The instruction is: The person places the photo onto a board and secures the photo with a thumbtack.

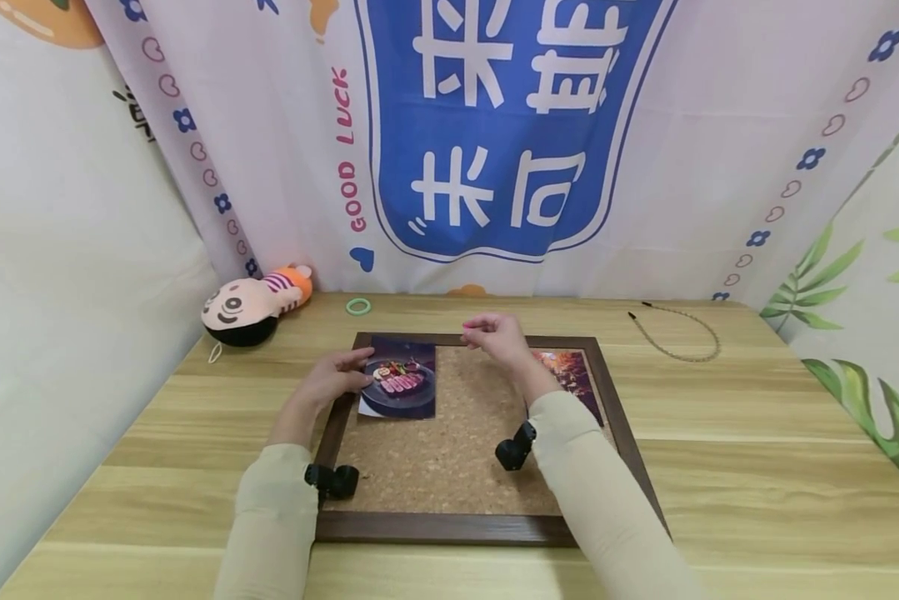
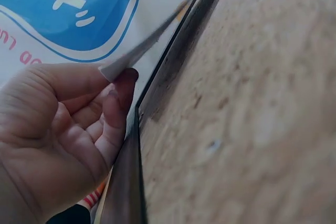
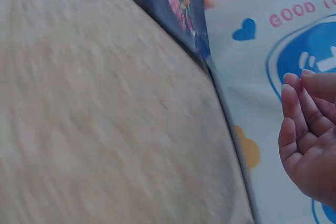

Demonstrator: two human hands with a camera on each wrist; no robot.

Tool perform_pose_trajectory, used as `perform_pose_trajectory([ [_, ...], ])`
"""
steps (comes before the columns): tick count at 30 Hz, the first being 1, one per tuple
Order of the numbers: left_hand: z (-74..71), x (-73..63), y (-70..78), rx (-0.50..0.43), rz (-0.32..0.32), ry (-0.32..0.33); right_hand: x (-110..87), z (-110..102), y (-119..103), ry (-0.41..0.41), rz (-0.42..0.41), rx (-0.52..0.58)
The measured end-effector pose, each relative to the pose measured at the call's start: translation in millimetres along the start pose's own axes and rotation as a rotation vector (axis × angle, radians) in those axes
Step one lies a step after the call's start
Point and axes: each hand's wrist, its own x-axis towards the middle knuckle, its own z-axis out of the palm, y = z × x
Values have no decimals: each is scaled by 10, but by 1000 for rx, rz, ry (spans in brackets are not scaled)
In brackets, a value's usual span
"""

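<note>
A cork board (image 1: pixel 456 450) in a dark brown frame lies on the wooden table. My left hand (image 1: pixel 327 383) pinches the left edge of a food photo (image 1: pixel 412 400), which shows sliced meat on a dark plate and covers the board's upper left. In the left wrist view the photo's edge (image 2: pixel 131 56) stands lifted off the cork between thumb and fingers. Over the board's far edge, my right hand (image 1: pixel 497 337) pinches a small bright pink piece (image 1: pixel 467 327), mostly hidden by the fingertips. An autumn-coloured photo (image 1: pixel 569 375) lies at the board's upper right, partly behind the right forearm.
A plush doll (image 1: pixel 250 308) lies at the table's far left, with a pale green ring (image 1: pixel 358 307) to its right. A thin beaded headband (image 1: pixel 681 337) rests at the far right. Printed curtains (image 1: pixel 494 279) hang right behind the table's back edge.
</note>
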Motion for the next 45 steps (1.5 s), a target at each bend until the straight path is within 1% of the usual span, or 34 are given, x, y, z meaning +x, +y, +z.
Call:
perform_pose_trajectory([
  [3, 28, 6, -11, 46, 6, 7, 11, 136, 49, -7, 10, -77],
  [6, 53, 10, -23, 58, -14, 32, 12, 276, 97, -13, 16, -129],
  [8, 62, 12, -26, 71, -29, 45, 10, 368, 127, -22, -3, -161],
  [11, 70, 22, -19, 102, -41, 57, 0, 485, 156, -48, -30, -190],
  [15, 81, 27, -12, 125, -41, 59, -17, 584, 166, -81, -21, -209],
  [17, 86, 28, -9, 130, -39, 63, -22, 611, 163, -83, -17, -213],
  [22, 97, 27, -6, 152, -25, 71, -22, 639, 185, -71, -43, -216],
  [25, 103, 25, 4, 163, -9, 71, -26, 641, 201, -80, -61, -224],
  [27, 106, 26, 10, 160, -5, 72, -32, 641, 209, -87, -60, -227],
  [31, 100, 23, 18, 184, 14, 71, -47, 643, 218, -90, -40, -206],
  [37, 104, 15, 26, 212, 23, 70, -73, 652, 212, -92, -51, -211],
  [42, 107, 12, 36, 198, 24, 66, -89, 655, 211, -99, -51, -215],
  [45, 110, 0, 41, 182, 25, 69, -102, 654, 227, -107, -43, -199],
])
